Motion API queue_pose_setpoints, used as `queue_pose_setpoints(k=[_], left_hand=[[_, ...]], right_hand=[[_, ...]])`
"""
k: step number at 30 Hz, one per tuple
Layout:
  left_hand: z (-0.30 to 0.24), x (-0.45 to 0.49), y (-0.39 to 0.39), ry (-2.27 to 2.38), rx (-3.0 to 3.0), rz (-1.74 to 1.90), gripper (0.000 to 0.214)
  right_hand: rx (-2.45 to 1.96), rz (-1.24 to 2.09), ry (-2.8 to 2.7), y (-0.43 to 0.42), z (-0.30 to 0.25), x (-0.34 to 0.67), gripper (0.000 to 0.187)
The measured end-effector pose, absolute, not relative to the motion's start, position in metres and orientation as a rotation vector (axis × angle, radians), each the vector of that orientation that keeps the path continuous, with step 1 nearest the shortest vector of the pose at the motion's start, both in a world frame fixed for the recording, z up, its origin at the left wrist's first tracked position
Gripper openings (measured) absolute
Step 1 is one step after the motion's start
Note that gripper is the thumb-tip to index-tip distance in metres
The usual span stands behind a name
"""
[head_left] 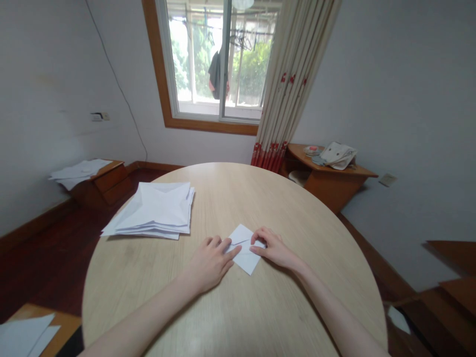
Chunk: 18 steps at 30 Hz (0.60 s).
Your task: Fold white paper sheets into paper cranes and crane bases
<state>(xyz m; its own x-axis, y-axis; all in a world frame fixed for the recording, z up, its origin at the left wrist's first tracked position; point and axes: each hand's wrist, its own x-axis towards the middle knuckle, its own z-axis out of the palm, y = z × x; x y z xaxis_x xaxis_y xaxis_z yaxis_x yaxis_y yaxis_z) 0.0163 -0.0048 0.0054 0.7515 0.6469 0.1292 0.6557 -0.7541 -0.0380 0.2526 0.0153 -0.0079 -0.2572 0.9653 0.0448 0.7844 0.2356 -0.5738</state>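
Observation:
A small folded piece of white paper lies on the round wooden table, one corner toward me and a crease line across its middle. My left hand rests at the paper's left side, its index finger stretched onto the surface and the other fingers loosely bent and apart. At the right corner, thumb and forefinger of my right hand pinch the paper. The exact layers between those fingertips are too small to make out.
A stack of white paper sheets sits at the table's left. More sheets lie on a low wooden cabinet by the left wall. A corner desk holding a cloth bag stands behind, right of the curtain.

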Motion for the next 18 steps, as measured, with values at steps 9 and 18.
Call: queue_pose_setpoints(k=[9, 18], left_hand=[[-0.005, 0.02, -0.005, -1.113, -2.907, -0.197, 0.041], [-0.021, 0.021, -0.003, -1.008, -2.924, -0.22, 0.045]], right_hand=[[-1.69, 0.518, -2.115, 0.015, -0.012, 0.245, 0.018], [-1.699, 0.512, -2.128, 0.016, -0.014, 0.245, 0.012]])
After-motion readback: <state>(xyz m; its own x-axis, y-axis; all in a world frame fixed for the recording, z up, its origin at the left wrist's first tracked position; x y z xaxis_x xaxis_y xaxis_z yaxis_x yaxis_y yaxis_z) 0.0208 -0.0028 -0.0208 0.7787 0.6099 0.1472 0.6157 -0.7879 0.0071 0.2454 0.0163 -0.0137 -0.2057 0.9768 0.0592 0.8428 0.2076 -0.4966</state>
